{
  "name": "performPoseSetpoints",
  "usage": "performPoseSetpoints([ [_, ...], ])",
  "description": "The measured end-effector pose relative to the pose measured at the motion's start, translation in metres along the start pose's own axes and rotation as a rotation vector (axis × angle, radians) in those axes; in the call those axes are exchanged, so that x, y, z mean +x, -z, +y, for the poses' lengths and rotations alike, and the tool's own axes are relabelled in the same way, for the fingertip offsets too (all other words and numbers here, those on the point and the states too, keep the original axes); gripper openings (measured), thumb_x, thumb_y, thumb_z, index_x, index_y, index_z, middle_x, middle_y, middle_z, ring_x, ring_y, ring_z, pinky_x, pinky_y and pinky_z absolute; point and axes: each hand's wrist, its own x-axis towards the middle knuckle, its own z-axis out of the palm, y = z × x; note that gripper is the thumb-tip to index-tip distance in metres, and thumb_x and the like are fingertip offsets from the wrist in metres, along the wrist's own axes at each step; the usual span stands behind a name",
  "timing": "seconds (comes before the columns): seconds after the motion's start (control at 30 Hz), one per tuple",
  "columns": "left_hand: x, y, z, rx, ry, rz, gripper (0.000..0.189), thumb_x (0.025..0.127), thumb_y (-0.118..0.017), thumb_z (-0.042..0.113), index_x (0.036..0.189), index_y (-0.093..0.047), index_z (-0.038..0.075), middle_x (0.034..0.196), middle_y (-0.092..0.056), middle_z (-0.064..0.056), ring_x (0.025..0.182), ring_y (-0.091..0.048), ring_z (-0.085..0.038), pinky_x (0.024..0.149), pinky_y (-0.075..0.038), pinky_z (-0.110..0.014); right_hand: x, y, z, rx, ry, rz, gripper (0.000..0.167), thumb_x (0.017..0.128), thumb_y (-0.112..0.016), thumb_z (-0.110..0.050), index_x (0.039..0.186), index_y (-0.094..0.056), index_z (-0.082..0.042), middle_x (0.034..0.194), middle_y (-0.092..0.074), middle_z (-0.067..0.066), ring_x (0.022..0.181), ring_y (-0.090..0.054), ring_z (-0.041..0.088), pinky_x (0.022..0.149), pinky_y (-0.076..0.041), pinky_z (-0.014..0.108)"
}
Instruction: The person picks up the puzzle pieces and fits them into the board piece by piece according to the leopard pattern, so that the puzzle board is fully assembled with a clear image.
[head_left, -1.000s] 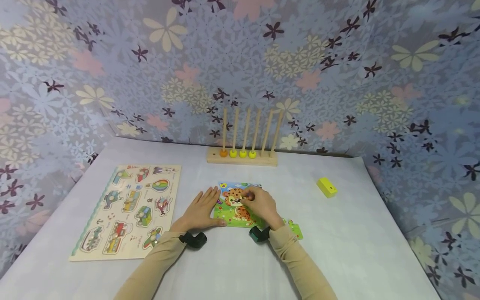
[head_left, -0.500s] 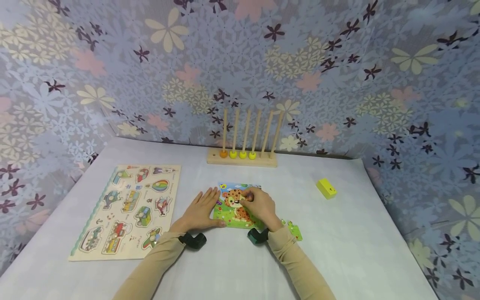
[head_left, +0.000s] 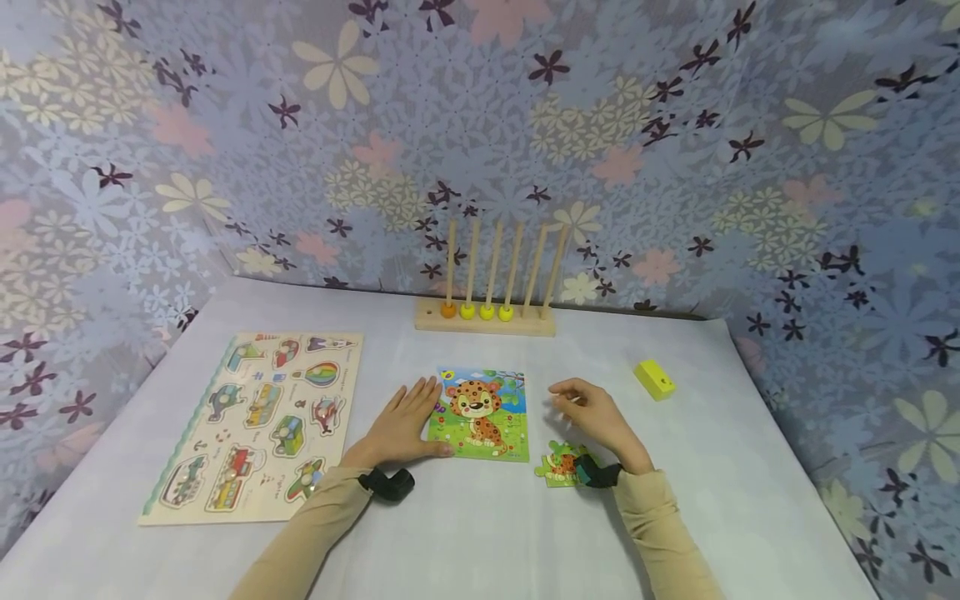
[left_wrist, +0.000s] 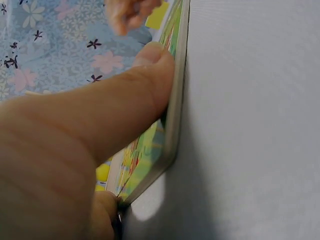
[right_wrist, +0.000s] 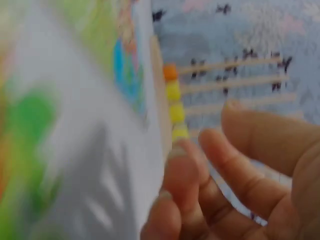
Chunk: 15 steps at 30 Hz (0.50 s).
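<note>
A square jigsaw puzzle (head_left: 491, 437) with a spotted leopard on green grass lies mid-table in the head view. Along its left side rests my left hand (head_left: 401, 427), fingers spread straight and thumb across the near left corner. The left wrist view shows that thumb (left_wrist: 135, 85) lying against the puzzle's edge (left_wrist: 172, 120). To the right of the puzzle, my right hand (head_left: 596, 417) hovers with fingers loosely bent and holds nothing; the right wrist view shows the bent fingers (right_wrist: 180, 175) bare. Loose puzzle pieces (head_left: 557, 471) lie below that hand, partly hidden by the wrist camera.
A wooden peg board (head_left: 300, 400) with vehicle pictures lies on the left. At the back stands a wooden rack (head_left: 483, 321) of upright rods, with one orange and several yellow beads. A yellow block (head_left: 655, 380) sits on the right. A flowered cloth (head_left: 480, 150) hangs behind.
My right hand has come off the puzzle and moved right, uncovering the leopard and more of the loose pieces. My left hand stays where it was.
</note>
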Motion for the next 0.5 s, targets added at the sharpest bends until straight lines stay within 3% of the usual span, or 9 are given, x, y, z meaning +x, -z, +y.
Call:
performPoseSetpoints([
  [0.2, 0.001, 0.000, -0.002, 0.001, 0.000, 0.002, 0.104, 0.083, -0.065, 0.056, 0.154, -0.013, 0.000, 0.163, -0.010, -0.017, 0.152, -0.008, -0.034, 0.123, -0.006, -0.053, -0.034, 0.022, 0.028, 0.045, -0.060, -0.090, 0.038, 0.096, -0.061, -0.023, 0.128, -0.057, -0.003, 0.113, -0.065, 0.019, 0.079, -0.059, 0.011, 0.060, -0.050, 0.025],
  [0.5, -0.001, 0.002, 0.001, -0.009, -0.007, 0.000, 0.104, 0.083, -0.066, 0.056, 0.154, -0.014, 0.000, 0.163, -0.011, -0.017, 0.152, -0.008, -0.033, 0.123, -0.007, -0.053, -0.050, 0.033, 0.041, 0.049, 0.116, -0.360, 0.077, 0.081, -0.079, -0.017, 0.145, -0.038, -0.001, 0.129, -0.052, 0.023, 0.093, -0.046, 0.008, 0.078, -0.045, 0.020],
])
